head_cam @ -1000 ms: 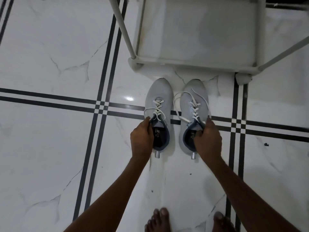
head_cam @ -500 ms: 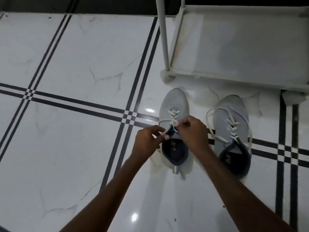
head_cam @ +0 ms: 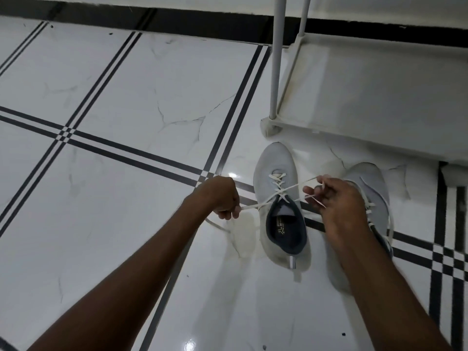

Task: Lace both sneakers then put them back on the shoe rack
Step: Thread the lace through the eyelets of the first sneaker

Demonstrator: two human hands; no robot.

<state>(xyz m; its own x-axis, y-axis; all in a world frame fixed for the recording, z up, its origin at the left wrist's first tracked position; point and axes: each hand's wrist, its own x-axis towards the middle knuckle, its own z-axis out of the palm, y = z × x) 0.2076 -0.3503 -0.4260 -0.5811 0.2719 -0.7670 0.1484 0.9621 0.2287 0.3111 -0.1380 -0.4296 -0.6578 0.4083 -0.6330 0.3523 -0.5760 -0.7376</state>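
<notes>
Two grey sneakers stand on the tiled floor, toes toward the white shoe rack [head_cam: 359,102]. The left sneaker [head_cam: 274,171] has a dark lining and a white lace [head_cam: 277,192] crossed over its tongue. My left hand [head_cam: 222,197] is closed on one lace end, pulled out to the left of the shoe. My right hand [head_cam: 334,201] pinches the other lace end on the right side. The right sneaker [head_cam: 372,183] is partly hidden behind my right hand and forearm; its lace lies loose.
The rack's lowest shelf lies just beyond the shoes' toes, with a white upright post [head_cam: 277,59] at its front left corner. A dark skirting band [head_cam: 152,15] runs along the wall at the top. Glossy white tiles with black stripes spread to the left.
Both hands left the shoes' collars and took the left sneaker's lace ends, then drew them apart sideways. The view shifted left, so the shoes sit further right.
</notes>
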